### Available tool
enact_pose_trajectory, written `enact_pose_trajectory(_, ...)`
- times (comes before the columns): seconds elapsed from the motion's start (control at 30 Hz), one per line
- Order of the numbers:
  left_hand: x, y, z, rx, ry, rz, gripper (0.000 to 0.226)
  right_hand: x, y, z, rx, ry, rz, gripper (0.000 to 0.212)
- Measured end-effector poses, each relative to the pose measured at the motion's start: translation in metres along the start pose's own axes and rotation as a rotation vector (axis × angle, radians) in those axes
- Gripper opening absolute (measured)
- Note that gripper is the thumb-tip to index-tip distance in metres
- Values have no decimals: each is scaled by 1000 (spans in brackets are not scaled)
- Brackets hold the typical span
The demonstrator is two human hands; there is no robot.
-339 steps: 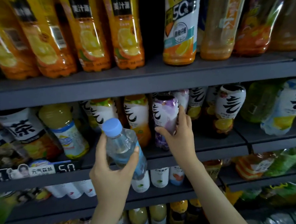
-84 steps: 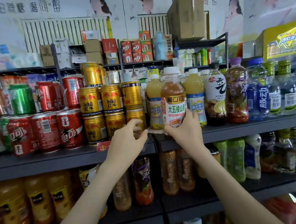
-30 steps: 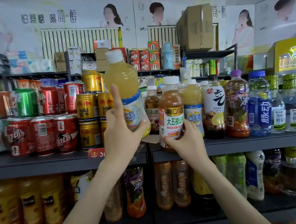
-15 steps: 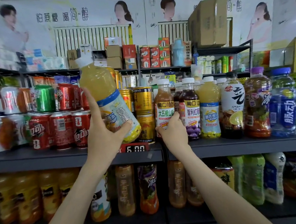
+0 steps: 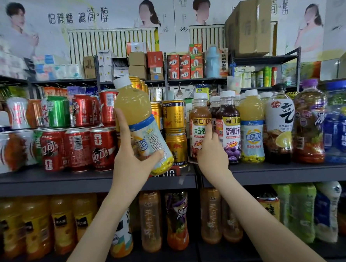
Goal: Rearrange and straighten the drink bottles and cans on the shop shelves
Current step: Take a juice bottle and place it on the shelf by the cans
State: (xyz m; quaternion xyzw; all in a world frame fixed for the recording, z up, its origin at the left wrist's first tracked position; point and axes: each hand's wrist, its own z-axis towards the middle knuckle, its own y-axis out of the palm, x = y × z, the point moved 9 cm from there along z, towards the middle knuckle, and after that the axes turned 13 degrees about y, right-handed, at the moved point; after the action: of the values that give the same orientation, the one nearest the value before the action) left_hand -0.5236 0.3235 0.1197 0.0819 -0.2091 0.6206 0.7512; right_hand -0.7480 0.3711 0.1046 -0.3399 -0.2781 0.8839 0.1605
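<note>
My left hand (image 5: 132,159) grips a yellow juice bottle (image 5: 139,120) with a white cap and blue-white label, held tilted in the air in front of the gold cans (image 5: 175,130). My right hand (image 5: 212,154) holds the lower part of an amber tea bottle (image 5: 198,119) with a yellow-green label, which stands on the grey shelf (image 5: 272,172). Beside it on the right stand a dark grape bottle (image 5: 230,123) and a second yellow juice bottle (image 5: 250,124).
Red cola cans (image 5: 78,148) stacked two high fill the shelf's left half. Further right stand a white-sleeved bottle (image 5: 280,122), a brown tea bottle (image 5: 309,122) and a blue bottle (image 5: 342,124). Orange drinks (image 5: 36,226) line the shelf below. Boxes sit on racks behind.
The view has shifted, so shelf items sit further right in frame. My left hand keeps the yellow bottle raised and tilted. My right hand stays on the amber bottle on the shelf.
</note>
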Motion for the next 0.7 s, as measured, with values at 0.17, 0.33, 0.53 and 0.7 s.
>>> enact_pose_trajectory(0.17, -10, 4, -3, 11, -27, -50, 120, -18, -3, -1, 32, -236, -160, 95)
enact_pose_trajectory(0.33, -13, 5, -7, 16, -37, -28, 119, -17, 5, 1, -27, -276, -169, 97)
enact_pose_trajectory(0.53, -13, 1, -12, 19, -39, -5, 119, -19, 6, 0, -37, -261, -157, 97)
enact_pose_trajectory(0.7, -13, -5, -18, 23, -48, 21, 117, -18, 0, -1, -70, -251, -84, 94)
